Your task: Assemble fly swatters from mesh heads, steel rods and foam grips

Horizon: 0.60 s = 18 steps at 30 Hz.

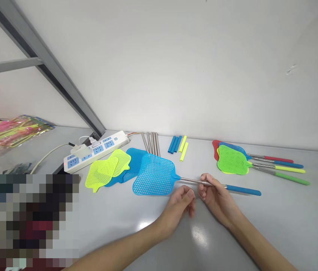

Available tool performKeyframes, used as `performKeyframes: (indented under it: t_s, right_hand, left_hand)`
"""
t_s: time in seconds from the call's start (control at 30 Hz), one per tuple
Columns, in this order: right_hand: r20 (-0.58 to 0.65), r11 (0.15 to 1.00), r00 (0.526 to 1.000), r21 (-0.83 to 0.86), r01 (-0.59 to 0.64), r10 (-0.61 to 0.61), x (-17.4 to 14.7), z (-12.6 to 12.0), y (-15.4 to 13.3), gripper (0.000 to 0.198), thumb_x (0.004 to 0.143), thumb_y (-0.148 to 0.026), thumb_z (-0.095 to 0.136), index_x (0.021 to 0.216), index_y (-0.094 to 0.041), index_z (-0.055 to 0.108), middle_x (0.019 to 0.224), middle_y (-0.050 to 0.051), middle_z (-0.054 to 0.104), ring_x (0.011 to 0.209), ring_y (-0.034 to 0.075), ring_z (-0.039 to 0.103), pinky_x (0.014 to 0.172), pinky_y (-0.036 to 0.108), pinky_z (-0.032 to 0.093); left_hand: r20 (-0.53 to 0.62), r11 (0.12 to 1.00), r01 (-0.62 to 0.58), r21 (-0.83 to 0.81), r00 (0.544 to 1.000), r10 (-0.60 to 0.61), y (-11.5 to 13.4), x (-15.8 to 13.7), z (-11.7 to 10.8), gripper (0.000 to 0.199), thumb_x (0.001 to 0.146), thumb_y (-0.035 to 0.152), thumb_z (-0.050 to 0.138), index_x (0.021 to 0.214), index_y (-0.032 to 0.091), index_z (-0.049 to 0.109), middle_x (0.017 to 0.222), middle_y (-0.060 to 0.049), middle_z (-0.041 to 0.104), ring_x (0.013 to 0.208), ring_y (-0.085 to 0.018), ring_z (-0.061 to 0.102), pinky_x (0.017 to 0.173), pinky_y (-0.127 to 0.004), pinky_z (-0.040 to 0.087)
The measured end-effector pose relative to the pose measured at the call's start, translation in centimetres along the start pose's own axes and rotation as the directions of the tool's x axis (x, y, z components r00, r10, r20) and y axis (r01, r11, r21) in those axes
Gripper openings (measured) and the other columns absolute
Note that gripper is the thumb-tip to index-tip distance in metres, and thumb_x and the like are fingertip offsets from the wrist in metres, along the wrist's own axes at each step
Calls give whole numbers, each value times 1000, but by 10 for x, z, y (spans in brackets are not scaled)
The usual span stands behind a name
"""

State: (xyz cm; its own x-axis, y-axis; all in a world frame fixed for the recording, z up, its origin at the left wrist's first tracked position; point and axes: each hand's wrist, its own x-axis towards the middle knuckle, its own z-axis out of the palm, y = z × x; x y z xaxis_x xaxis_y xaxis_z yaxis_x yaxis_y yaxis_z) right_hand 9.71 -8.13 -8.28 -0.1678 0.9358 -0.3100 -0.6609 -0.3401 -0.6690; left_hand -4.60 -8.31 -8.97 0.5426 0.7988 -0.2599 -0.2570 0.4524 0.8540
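A blue fly swatter (pixel 155 175) with a perforated head, a thin metal rod and a blue grip lies across the middle, its head to the left. My right hand (pixel 217 197) is closed around the metal rod, just left of the blue grip (pixel 243 190). My left hand (pixel 180 203) is loosely curled below the rod near the swatter's head, thumb against the fingers, with nothing seen in it. Beside the swatter's head lie loose darker blue heads (pixel 135 160) and yellow heads (pixel 98 173), overlapping one another.
Several metal rods (pixel 155 145) lie by the wall, next to blue tubes (pixel 176 145) and yellow tubes (pixel 183 151). A power strip (pixel 122 139) with plugs stands left. Complete swatters (pixel 232 160) are stacked right. Bagged goods (pixel 15 128) lie far left, beyond a metal post (pixel 63 86).
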Motion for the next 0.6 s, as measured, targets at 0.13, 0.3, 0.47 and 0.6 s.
performKeyframes:
  t_s: [0.13,0.3,0.47,0.6]
  right_hand:
    - [71,998,996,-32,-50,52,-5,6,3,14,78,-31,46,74,-19,53,61,1,51,55,10,44,54,22,34]
    - [110,995,990,-59,-85,91,-8,11,13,20,78,-31,45,66,-17,51,61,1,51,55,10,44,53,22,34]
    - [148,989,981,-92,-112,124,-10,14,27,29,81,-36,40,62,-16,50,53,1,47,51,10,43,50,23,32]
    - [121,989,987,-119,-88,102,-9,11,28,28,78,-36,46,59,-16,48,47,-1,44,47,9,42,48,22,30]
  left_hand:
    - [-136,981,-117,155,981,139,-1,5,-8,34,81,43,36,63,15,43,52,4,39,50,-7,37,53,-21,31]
    - [-144,950,-128,284,974,175,1,7,-12,42,82,44,34,51,16,39,44,4,36,46,-8,38,52,-22,31]
    - [-39,948,-74,310,995,91,6,3,-1,45,80,46,35,51,14,47,42,2,44,41,-9,43,42,-22,27]
    - [-51,920,-37,391,997,62,5,2,-1,56,81,50,29,41,14,45,34,2,38,36,-7,36,41,-22,25]
